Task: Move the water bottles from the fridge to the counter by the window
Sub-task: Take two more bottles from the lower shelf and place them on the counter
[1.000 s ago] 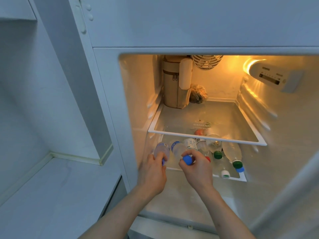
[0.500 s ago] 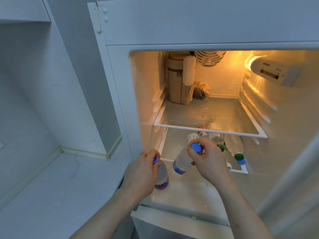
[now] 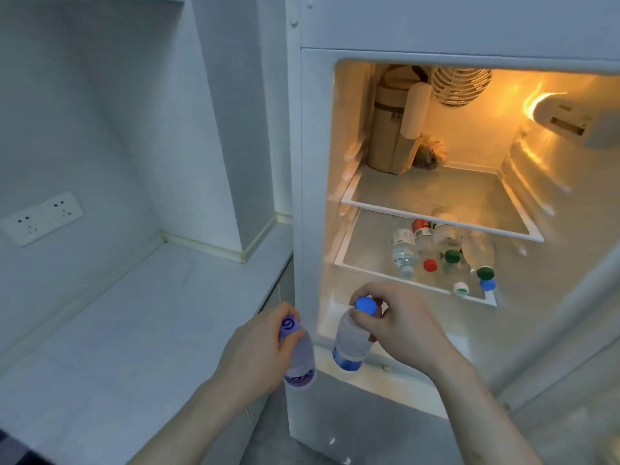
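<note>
Sockets (image 3: 42,218) sit on the wall at far left, above a pale counter (image 3: 134,330) that runs up to the fridge (image 3: 312,162). The left hand (image 3: 258,350) grips a purple-capped water bottle (image 3: 300,359) by its neck, cap up, just in front of the fridge's left edge and beside the counter's end. Close beside it, not touching, the right hand (image 3: 399,327) pinches a blue-capped water bottle (image 3: 352,340) around its neck, hanging before the open compartment's lower lip. Behind the hands, the lower glass shelf (image 3: 369,263) holds several more bottles (image 3: 432,253) lying on their sides, caps toward the front: red, green, white and blue. On the upper shelf (image 3: 436,196) stand a tan bag (image 3: 392,132) and a small wrapped bundle (image 3: 431,154), beneath a round fan grille (image 3: 461,85). At right glows the control panel (image 3: 567,124).
</note>
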The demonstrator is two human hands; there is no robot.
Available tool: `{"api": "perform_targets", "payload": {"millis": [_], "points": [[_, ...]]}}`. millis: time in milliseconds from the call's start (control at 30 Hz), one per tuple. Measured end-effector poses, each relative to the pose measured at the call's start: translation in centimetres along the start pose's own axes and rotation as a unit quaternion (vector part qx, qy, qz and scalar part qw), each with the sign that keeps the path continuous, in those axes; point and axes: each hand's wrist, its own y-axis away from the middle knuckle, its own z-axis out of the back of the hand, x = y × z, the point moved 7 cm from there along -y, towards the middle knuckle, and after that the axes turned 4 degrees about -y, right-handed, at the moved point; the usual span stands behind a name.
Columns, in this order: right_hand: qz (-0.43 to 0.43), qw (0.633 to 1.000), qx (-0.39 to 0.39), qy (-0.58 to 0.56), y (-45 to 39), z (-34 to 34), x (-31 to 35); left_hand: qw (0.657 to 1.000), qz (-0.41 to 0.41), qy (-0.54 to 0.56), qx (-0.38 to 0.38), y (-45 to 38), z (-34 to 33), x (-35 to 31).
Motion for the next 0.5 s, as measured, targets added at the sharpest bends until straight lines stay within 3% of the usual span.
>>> {"api": "perform_targets", "payload": {"millis": [334, 501], "points": [[0.061, 0.99, 0.126, -0.021, 2.7, -7.0, 6.5, 0.992, 0.122, 0.007, -0.024, 9.7, 2.6, 6.0], [0.142, 0.966, 0.215, -0.012, 1.3, -11.3, 10.9, 0.976, 0.199, -0.007, -0.083, 13.0, 5.5, 8.6]]}}
